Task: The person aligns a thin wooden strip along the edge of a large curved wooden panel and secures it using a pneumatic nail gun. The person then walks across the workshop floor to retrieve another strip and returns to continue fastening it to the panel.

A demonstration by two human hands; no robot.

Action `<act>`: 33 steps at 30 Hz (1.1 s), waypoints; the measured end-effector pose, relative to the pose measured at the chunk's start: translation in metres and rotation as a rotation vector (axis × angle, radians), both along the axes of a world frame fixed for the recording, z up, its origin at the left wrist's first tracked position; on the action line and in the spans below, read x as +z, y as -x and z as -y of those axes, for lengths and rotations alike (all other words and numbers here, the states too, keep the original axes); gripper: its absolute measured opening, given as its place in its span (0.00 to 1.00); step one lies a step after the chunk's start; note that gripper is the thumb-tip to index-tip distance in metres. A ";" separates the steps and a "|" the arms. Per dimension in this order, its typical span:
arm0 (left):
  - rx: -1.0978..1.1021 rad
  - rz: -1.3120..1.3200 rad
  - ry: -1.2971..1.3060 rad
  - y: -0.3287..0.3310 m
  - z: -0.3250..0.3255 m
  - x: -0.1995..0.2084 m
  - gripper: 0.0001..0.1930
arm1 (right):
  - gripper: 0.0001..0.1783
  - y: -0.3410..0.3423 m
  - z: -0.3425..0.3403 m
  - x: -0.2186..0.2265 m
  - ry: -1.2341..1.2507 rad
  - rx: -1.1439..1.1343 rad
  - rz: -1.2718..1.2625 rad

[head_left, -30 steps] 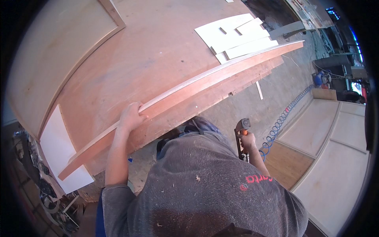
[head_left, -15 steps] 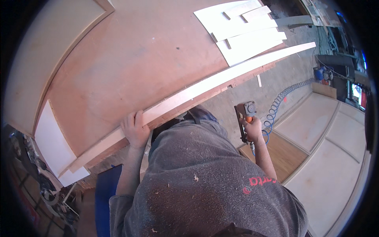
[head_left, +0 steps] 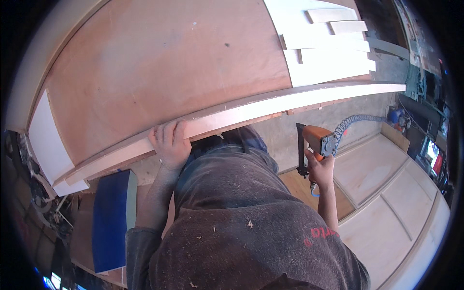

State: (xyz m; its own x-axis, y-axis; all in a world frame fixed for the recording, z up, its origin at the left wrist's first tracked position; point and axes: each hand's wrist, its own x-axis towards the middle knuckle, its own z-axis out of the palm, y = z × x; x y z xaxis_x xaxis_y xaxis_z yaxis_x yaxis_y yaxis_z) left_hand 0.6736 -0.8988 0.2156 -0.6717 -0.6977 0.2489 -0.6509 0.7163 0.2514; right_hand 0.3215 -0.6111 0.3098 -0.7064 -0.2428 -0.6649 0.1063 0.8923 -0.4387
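Note:
A long pale wooden strip (head_left: 251, 110) runs along the near edge of the brown worktable (head_left: 159, 63). My left hand (head_left: 170, 142) grips it left of its middle, fingers bent over the top. My right hand (head_left: 321, 169) is wrapped round the handle of an orange and black air nailer (head_left: 319, 137), held off the table to the right. A coiled blue hose (head_left: 355, 119) trails from around the nailer toward the back right. The strip's left end lies over a white panel (head_left: 50, 140).
Several short wooden pieces (head_left: 338, 27) lie on a white sheet (head_left: 314, 67) at the table's far right. Framed pale panels (head_left: 369, 169) stand to my right. A blue block (head_left: 111, 222) is at lower left, and a large framed panel (head_left: 34, 63) borders the table's left.
The nailer has turned in my right hand, showing its orange side, and sits slightly farther right. My left hand still grips the strip. The view has swung, shifting the table.

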 end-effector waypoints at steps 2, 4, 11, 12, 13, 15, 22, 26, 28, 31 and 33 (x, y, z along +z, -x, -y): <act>0.041 0.011 -0.018 0.000 -0.005 0.000 0.24 | 0.13 0.004 0.004 0.000 0.043 0.017 0.003; 0.072 0.005 -0.012 0.002 -0.008 -0.002 0.22 | 0.12 0.008 0.006 -0.002 0.073 0.028 0.016; 0.098 0.000 0.045 0.006 -0.013 -0.007 0.18 | 0.14 0.025 0.003 -0.013 0.038 0.098 0.072; 0.093 0.018 0.043 0.005 -0.013 -0.006 0.18 | 0.14 0.027 0.003 -0.013 0.016 0.103 0.072; 0.097 0.008 0.036 0.006 -0.013 -0.005 0.18 | 0.15 0.029 0.003 -0.012 0.028 0.100 0.089; 0.098 -0.014 0.023 0.007 -0.012 -0.003 0.18 | 0.17 0.032 0.003 -0.006 0.005 0.084 0.104; 0.039 0.085 -0.067 0.022 0.000 0.016 0.24 | 0.27 0.023 0.019 0.031 0.302 0.163 0.074; -0.047 0.032 -0.116 0.059 -0.002 0.017 0.23 | 0.25 0.016 0.039 0.047 0.331 0.248 0.100; -0.084 -0.004 -0.161 0.078 -0.006 0.018 0.23 | 0.24 0.007 0.052 0.054 0.385 0.294 0.067; -0.136 -0.030 -0.234 0.098 -0.005 0.015 0.23 | 0.22 -0.004 0.076 0.066 0.303 0.285 0.085; -0.131 -0.062 -0.261 0.101 -0.005 0.016 0.23 | 0.21 -0.012 0.092 0.073 0.278 0.252 0.159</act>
